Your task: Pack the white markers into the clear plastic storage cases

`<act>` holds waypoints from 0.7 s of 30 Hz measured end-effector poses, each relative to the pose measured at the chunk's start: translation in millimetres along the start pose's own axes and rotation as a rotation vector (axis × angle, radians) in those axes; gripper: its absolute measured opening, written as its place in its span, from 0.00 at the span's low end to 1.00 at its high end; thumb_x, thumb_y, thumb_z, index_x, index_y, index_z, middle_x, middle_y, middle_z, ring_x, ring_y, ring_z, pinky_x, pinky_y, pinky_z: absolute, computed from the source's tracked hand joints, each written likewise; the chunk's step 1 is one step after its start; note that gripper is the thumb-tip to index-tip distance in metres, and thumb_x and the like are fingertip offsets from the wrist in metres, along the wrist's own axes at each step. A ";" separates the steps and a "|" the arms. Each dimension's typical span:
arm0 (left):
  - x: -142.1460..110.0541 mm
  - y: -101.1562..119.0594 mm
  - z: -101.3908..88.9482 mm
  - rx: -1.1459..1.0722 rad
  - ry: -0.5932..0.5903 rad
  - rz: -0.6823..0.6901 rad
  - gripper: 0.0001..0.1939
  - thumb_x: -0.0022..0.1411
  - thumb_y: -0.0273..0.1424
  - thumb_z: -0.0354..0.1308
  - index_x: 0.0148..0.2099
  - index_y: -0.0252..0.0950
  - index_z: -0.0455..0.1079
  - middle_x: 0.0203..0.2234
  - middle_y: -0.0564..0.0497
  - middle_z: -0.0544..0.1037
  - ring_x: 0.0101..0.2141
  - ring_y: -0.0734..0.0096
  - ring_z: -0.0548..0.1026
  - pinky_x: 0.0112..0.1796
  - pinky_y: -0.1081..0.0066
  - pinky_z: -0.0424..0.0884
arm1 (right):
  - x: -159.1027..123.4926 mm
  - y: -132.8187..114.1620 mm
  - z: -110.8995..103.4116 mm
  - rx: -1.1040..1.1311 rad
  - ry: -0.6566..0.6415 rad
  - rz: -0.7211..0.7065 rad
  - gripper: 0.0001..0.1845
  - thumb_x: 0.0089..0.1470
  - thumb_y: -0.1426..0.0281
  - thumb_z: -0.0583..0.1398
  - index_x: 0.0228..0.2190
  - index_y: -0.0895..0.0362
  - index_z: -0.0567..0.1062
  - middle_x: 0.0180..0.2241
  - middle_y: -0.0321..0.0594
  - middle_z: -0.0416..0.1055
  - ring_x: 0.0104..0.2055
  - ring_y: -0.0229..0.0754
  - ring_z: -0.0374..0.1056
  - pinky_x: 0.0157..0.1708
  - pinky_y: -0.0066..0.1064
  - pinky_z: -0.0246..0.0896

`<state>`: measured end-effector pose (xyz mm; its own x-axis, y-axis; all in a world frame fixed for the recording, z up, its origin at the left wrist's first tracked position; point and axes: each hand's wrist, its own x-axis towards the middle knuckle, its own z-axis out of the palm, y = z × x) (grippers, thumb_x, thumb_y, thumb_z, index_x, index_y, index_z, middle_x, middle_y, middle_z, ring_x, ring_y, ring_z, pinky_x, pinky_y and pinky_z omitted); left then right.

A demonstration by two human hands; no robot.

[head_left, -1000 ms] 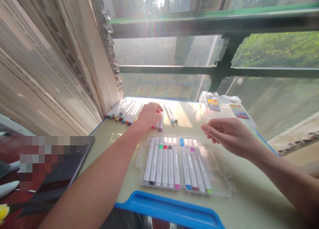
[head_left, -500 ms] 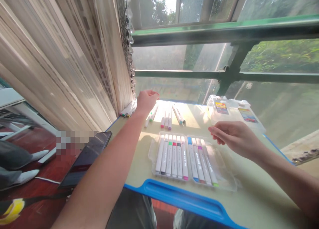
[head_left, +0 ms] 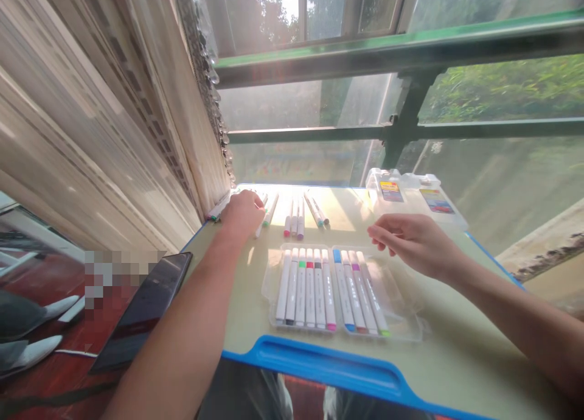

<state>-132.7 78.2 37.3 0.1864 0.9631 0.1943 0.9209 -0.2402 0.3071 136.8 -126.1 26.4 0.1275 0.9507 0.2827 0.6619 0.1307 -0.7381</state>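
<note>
My left hand (head_left: 244, 212) reaches to the far left of the table, over a group of white markers (head_left: 218, 208) by the curtain. Its fingers are mostly hidden behind the back of the hand, so any grip is unclear. Just right of it lie markers with green ends (head_left: 271, 210). My right hand (head_left: 406, 234) hovers past the right side of a clear plastic case (head_left: 408, 329), its fingers curled together with nothing visible in them. Inside the case, several white markers (head_left: 310, 292) lie side by side in two sections, with varied coloured ends.
Three markers (head_left: 294, 216) and another pair (head_left: 316, 210) lie at the table's far side. A clear labelled case (head_left: 410, 195) stands at the back right. A dark tablet-like device (head_left: 141, 310) is left of the table. The blue table edge (head_left: 328, 362) runs along the front.
My left hand has come down and left, from above the far edge to the markers by the curtain. My right hand stays almost in place; the view has shifted slightly.
</note>
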 end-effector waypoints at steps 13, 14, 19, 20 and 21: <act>-8.6 11.3 -4.4 0.145 -0.133 -0.054 0.16 0.50 0.36 0.64 0.42 0.38 0.79 0.42 0.36 0.81 0.47 0.44 0.77 0.43 0.56 0.73 | 9.8 -15.9 1.8 0.112 -0.061 0.068 0.22 0.54 0.52 0.62 0.24 0.59 0.77 0.22 0.40 0.74 0.22 0.37 0.68 0.22 0.29 0.63; -8.3 11.8 -4.3 0.156 -0.133 -0.055 0.16 0.50 0.37 0.64 0.42 0.38 0.78 0.42 0.35 0.81 0.47 0.43 0.77 0.43 0.56 0.73 | 13.9 -19.3 1.5 0.121 -0.076 0.071 0.21 0.55 0.53 0.62 0.25 0.59 0.77 0.23 0.41 0.75 0.23 0.38 0.69 0.22 0.29 0.64; -7.1 14.6 -3.2 0.197 -0.135 -0.045 0.17 0.50 0.39 0.65 0.41 0.36 0.78 0.42 0.33 0.80 0.47 0.42 0.77 0.42 0.57 0.74 | 40.8 -37.0 7.8 0.016 -0.132 -0.004 0.17 0.57 0.59 0.61 0.27 0.59 0.78 0.25 0.42 0.76 0.24 0.38 0.71 0.23 0.28 0.63; -6.9 14.8 -2.8 0.201 -0.133 -0.041 0.17 0.50 0.38 0.66 0.41 0.36 0.78 0.42 0.33 0.80 0.47 0.42 0.78 0.42 0.58 0.74 | 46.4 -40.2 11.0 -0.009 -0.138 -0.020 0.16 0.57 0.61 0.60 0.27 0.59 0.78 0.25 0.42 0.76 0.25 0.38 0.72 0.23 0.28 0.63; -6.8 14.9 -2.5 0.204 -0.130 -0.039 0.17 0.49 0.38 0.66 0.41 0.36 0.78 0.41 0.33 0.80 0.46 0.43 0.78 0.42 0.58 0.74 | 51.7 -43.2 14.6 -0.027 -0.140 -0.034 0.15 0.57 0.62 0.60 0.27 0.59 0.78 0.26 0.42 0.77 0.25 0.39 0.72 0.23 0.28 0.63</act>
<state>-121.0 67.8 42.9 0.1796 0.9819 0.0608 0.9759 -0.1856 0.1151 104.0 -78.5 63.9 0.0019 0.9759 0.2180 0.6839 0.1578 -0.7123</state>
